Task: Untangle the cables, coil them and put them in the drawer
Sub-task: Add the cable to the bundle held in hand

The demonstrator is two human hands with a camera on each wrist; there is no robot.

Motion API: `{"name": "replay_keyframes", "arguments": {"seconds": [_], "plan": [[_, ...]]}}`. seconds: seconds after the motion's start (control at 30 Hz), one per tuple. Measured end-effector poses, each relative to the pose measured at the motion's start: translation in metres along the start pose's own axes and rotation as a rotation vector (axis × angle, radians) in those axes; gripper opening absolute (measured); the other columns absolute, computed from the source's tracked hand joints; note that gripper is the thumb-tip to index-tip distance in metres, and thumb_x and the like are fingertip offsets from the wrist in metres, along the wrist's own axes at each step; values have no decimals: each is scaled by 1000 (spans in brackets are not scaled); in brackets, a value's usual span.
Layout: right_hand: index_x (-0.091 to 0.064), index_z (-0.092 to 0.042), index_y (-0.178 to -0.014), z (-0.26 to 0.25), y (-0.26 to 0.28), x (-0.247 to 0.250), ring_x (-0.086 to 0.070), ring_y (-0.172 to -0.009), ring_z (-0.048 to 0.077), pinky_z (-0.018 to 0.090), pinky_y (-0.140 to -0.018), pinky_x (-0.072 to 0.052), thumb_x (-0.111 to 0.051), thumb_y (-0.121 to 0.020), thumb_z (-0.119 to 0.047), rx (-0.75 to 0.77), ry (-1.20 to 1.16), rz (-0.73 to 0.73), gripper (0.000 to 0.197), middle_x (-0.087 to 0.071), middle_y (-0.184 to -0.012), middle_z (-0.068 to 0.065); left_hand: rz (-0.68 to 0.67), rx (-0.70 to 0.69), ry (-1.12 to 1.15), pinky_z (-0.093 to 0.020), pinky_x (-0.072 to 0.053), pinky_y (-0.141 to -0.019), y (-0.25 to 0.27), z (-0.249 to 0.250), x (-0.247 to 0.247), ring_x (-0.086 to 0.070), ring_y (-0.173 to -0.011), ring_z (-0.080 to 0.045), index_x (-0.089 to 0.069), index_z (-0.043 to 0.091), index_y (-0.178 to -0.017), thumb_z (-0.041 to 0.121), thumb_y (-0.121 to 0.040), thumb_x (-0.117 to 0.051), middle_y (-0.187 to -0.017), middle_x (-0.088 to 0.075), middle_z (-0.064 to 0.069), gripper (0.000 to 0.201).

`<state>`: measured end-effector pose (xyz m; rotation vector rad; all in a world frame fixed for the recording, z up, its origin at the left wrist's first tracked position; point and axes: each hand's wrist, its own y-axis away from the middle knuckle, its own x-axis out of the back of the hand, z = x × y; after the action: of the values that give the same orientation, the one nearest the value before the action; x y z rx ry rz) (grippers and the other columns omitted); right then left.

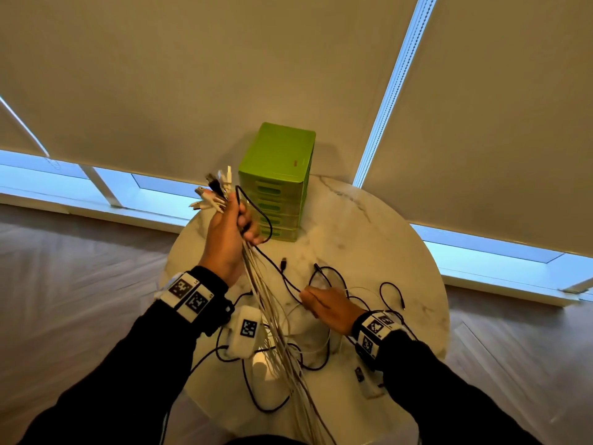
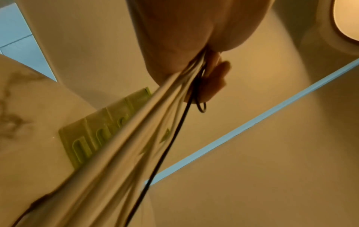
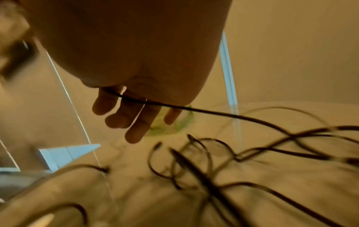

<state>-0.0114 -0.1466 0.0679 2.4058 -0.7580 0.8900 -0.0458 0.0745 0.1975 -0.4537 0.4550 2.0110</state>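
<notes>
Dark sleeves with tagged white wristbands come in from the bottom, both hands over the round white marble surface (image 1: pixel 369 220). Left hand (image 1: pixel 227 232) is up in the air, grip wrapped tight round a thick bundle of white cables (image 1: pixel 272 322), plug ends fanning out above the fist, rest trailing down to the surface. Right hand (image 1: pixel 327 305) is low, and a thin black cable (image 1: pixel 279 268) runs across its loosely spread fingers (image 3: pixel 134 133), so not a closed grip. Loose black cables (image 1: pixel 388 297) sprawl around it. Green plastic mini drawer tower (image 1: pixel 276 181) sits at the far edge, drawers all closed.
</notes>
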Motion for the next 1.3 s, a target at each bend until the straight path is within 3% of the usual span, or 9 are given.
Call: {"name": "replay_keyframes", "arguments": {"seconds": [0.1, 0.2, 0.4, 0.6, 0.77, 0.83, 0.93, 1.17, 1.3], "plan": [[-52, -40, -105, 39, 7, 5, -61, -107, 26, 41, -100, -34, -21, -107, -50, -241, 305, -213, 32, -69, -108, -2, 24, -61, 0, -19, -23, -42, -5, 22, 11, -24, -42, -4, -43, 22, -75, 40, -108, -37, -56, -30, 9, 39], [-42, -36, -145, 57, -4, 25, -54, -127, 30, 44, -105, -30, -15, -103, -60, -424, 402, -143, 55, -61, -137, 3, 44, -125, -76, -20, -23, -45, -6, 27, 21, -25, -43, -5, -42, 21, -74, 40, -109, -34, -55, -30, 10, 40], [-50, -14, -87, -6, -56, 70, -58, -82, 33, 36, -74, -40, -33, -106, -45, -178, -7, 290, 40, -60, -82, 9, -11, -150, -399, -36, -15, -58, 10, -5, 25, -27, -56, -9, -34, 23, -75, 37, -109, -31, -61, -30, 9, 37], [-54, -20, -94, -96, -61, 65, -53, -75, 11, 25, -66, -34, -35, -109, -33, 210, -9, 237, 28, -60, -85, -2, -111, -81, -516, -36, -21, -55, 18, -27, 15, -26, -54, -10, -45, 17, -80, 48, -106, -34, -60, -31, 7, 42], [-50, -21, -138, -114, -45, 54, -60, -92, 5, 20, -84, -49, -31, -110, -33, 329, -125, 169, 35, -64, -109, -7, -103, 19, -535, -44, -49, -72, 13, -24, 13, -59, -79, -26, -56, -9, -105, 74, -91, -45, -86, -60, -19, 84], [-49, -23, -135, -113, -38, 54, -63, -100, 10, 25, -89, -50, -33, -109, -34, 334, -138, 121, 32, -66, -118, -4, -108, 48, -463, -36, -56, -78, 13, -25, 11, -69, -92, -22, -64, 1, -103, 53, -101, -47, -92, -70, -15, 55], [-52, -22, -106, -93, -32, 55, -57, -81, 3, 25, -77, -45, -38, -107, -39, 250, -139, 74, 22, -61, -92, -14, -74, 3, -383, -26, -51, -65, 13, -23, 7, -62, -72, -11, -59, 17, -91, 32, -107, -43, -75, -61, 1, 27], [-59, -19, -89, 18, -2, 66, -59, -83, 19, 31, -80, -42, -28, -104, -55, -141, 165, -84, 50, -62, -85, -3, 12, -142, -293, -18, -28, -48, 3, 4, 13, -27, -47, -2, -34, 24, -78, 25, -109, -40, -56, -30, 14, 32], [-63, -18, -96, 46, 16, 80, -57, -86, 21, 43, -86, -48, -42, -100, -55, -157, 162, 187, 43, -62, -98, 5, -33, -150, -269, -20, -22, -46, 2, 5, 12, -21, -48, -6, -33, 23, -77, 25, -109, -41, -62, -22, 6, 33]]}}
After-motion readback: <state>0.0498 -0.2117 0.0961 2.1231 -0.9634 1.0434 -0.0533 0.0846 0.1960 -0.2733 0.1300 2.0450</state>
